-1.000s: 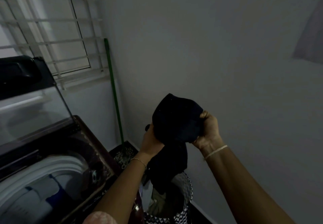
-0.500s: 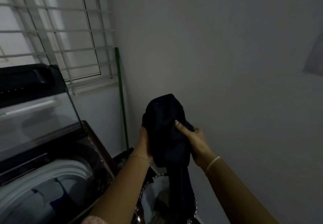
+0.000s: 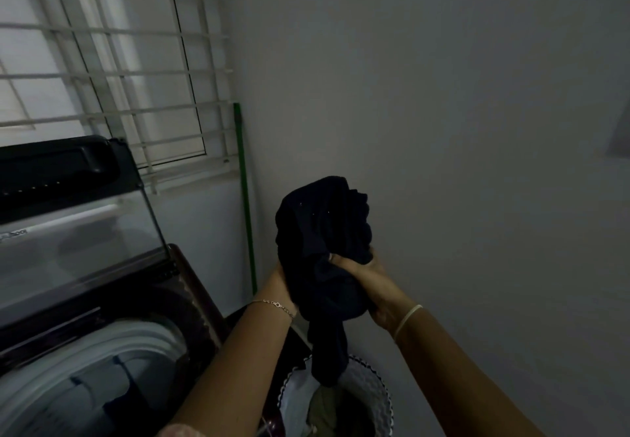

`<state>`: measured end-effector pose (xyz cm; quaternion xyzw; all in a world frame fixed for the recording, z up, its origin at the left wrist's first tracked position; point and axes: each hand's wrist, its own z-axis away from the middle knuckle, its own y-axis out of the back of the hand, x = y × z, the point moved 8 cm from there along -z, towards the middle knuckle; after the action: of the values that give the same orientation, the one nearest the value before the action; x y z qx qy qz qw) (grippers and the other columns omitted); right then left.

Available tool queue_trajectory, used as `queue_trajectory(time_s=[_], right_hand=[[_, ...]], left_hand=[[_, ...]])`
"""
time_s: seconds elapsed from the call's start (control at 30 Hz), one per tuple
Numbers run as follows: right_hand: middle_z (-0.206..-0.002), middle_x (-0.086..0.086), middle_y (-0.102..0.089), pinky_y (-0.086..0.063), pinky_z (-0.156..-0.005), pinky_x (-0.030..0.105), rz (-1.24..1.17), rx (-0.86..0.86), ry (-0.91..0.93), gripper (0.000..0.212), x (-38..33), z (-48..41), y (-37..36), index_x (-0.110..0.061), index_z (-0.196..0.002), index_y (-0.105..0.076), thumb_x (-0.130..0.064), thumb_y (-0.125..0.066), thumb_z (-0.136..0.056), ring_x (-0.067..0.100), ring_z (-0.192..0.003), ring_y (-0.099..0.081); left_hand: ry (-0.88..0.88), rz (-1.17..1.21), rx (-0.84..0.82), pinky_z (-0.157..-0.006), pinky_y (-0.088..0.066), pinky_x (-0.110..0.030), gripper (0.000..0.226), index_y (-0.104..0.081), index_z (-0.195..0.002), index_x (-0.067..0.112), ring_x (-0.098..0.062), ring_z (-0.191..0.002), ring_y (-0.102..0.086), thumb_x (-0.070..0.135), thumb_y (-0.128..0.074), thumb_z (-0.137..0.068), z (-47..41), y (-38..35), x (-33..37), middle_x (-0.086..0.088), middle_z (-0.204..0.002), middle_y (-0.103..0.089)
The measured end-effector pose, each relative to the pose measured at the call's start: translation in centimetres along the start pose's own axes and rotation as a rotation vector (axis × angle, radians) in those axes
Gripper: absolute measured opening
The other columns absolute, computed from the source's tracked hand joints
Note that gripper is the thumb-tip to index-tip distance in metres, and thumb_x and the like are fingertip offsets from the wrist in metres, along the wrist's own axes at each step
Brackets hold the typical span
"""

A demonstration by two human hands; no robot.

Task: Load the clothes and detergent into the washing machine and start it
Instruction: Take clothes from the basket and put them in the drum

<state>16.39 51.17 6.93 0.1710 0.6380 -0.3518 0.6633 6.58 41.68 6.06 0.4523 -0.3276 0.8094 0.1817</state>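
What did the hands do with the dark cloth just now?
The right hand slid from the dark cloth's top right down to its front and gripped there, bunching it. The left hand kept hold behind. It still hangs over the basket; the washer lid stayed open.

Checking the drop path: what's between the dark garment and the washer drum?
Head view: only the left forearm crosses between garment and drum; otherwise nothing.

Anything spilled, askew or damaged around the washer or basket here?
Nothing stands out. The washing machine lid is up, clothes sit in the laundry basket, and both hands, left hand and right hand, hold a dark garment above it.
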Motion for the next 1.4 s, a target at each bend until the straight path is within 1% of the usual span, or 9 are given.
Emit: queue_trajectory(time_s=[0.1, 0.23, 0.37, 0.57, 0.77, 0.9, 1.07, 1.27, 1.4], right_hand=[[-0.119, 0.005, -0.068, -0.057, -0.088, 0.039, -0.03, 0.099, 0.019, 0.07, 0.0, -0.9, 0.7, -0.017, -0.124, -0.059, -0.024, -0.089, -0.061, 0.023, -0.102, -0.067], [-0.113, 0.008, -0.069, -0.059, -0.071, 0.028, -0.071, 0.194, 0.066, 0.053, -0.3, -1.4, 0.7, -0.009, -0.118, -0.062, -0.008, -0.082, -0.07, 0.022, -0.094, -0.069], [-0.108, 0.009, -0.067, -0.059, -0.066, 0.028, -0.024, 0.342, 0.09, 0.053, -1.1, -1.8, 2.0, -0.006, -0.116, -0.058, -0.006, -0.082, -0.069, 0.019, -0.086, -0.067], [-0.106, 0.004, -0.063, -0.056, -0.073, 0.033, 0.228, 0.478, 0.181, 0.057, -2.3, -1.7, 3.7, -0.018, -0.114, -0.052, -0.014, -0.08, -0.064, 0.019, -0.087, -0.063], [-0.103, -0.001, -0.068, -0.047, -0.063, 0.026, 0.702, 0.578, 0.422, 0.056, -5.3, 0.6, 1.8, -0.027, -0.128, -0.046, -0.035, -0.067, -0.077, 0.014, -0.081, -0.062], [-0.095, -0.001, -0.073, -0.053, -0.087, 0.035, 1.024, 0.586, 0.661, 0.064, -6.9, 1.8, -1.0, -0.029, -0.131, -0.046, -0.027, -0.07, -0.072, 0.018, -0.087, -0.068], [-0.105, -0.008, -0.069, -0.028, -0.11, 0.033, 1.329, 0.415, 0.904, 0.08, -6.7, 2.8, -4.4, -0.029, -0.137, -0.044, -0.035, -0.075, -0.063, 0.007, -0.105, -0.062], [-0.12, -0.011, -0.063, -0.021, -0.115, 0.029, 1.244, 0.132, 0.98, 0.075, -7.4, 3.6, -7.2, -0.026, -0.13, -0.048, -0.052, -0.071, -0.065, 0.005, -0.117, -0.055], [-0.112, -0.011, -0.065, -0.049, -0.096, 0.032, 0.647, 0.043, 0.831, 0.044, -8.5, 3.0, -6.2, -0.021, -0.116, -0.056, -0.046, -0.067, -0.081, 0.002, -0.108, -0.06]], left_hand=[[0.082, -0.017, 0.052, -0.039, -0.044, -0.014, 0.036, -0.048, -0.076, 0.015, -0.011, -0.063, -0.055, 0.018, -0.027, -0.105, -0.5, -0.5, 1.3, -0.008, -0.078, -0.046], [0.035, 0.067, -0.036, -0.058, -0.054, -0.029, 0.022, -0.061, -0.097, 0.01, -0.021, -0.077, -0.055, 0.019, -0.041, -0.102, -0.2, -0.7, 3.4, -0.008, -0.087, -0.06], [-0.26, -0.206, 0.164, -0.081, -0.052, -0.031, 0.047, -0.043, -0.137, 0.006, -0.024, -0.102, -0.059, 0.007, -0.056, -0.092, -1.4, 2.9, 4.7, -0.016, -0.128, -0.056], [-0.742, -0.26, 0.192, -0.11, -0.037, -0.032, 0.037, -0.049, -0.128, 0.021, -0.016, -0.128, -0.046, 0.006, -0.049, -0.094, 3.6, 0.5, 6.4, 0.0, -0.137, -0.049], [-0.121, -0.151, -0.339, -0.107, -0.04, -0.041, 0.071, -0.047, -0.138, 0.029, -0.013, -0.12, -0.056, 0.047, -0.074, -0.075, 4.0, -5.6, 0.6, 0.008, -0.129, -0.061], [0.01, 0.125, -0.293, -0.096, -0.048, -0.051, 0.066, -0.065, -0.12, 0.024, -0.026, -0.115, -0.059, 0.062, -0.072, -0.067, 2.4, -4.6, 1.5, -0.004, -0.12, -0.068], [0.099, 0.338, -0.219, -0.095, -0.046, -0.057, 0.082, -0.065, -0.121, 0.015, -0.036, -0.113, -0.06, 0.07, -0.073, -0.06, 0.6, -2.7, 1.4, -0.015, -0.118, -0.068], [0.017, 0.57, -0.2, -0.072, -0.057, -0.037, 0.058, -0.065, -0.119, 0.009, -0.029, -0.087, -0.072, 0.053, -0.057, -0.084, 0.0, -1.6, 1.9, -0.016, -0.102, -0.072], [0.013, 0.636, -0.16, -0.08, -0.056, -0.042, 0.053, -0.065, -0.12, 0.011, -0.033, -0.096, -0.068, 0.05, -0.049, -0.087, -0.7, -0.3, 1.5, -0.018, -0.107, -0.071]])
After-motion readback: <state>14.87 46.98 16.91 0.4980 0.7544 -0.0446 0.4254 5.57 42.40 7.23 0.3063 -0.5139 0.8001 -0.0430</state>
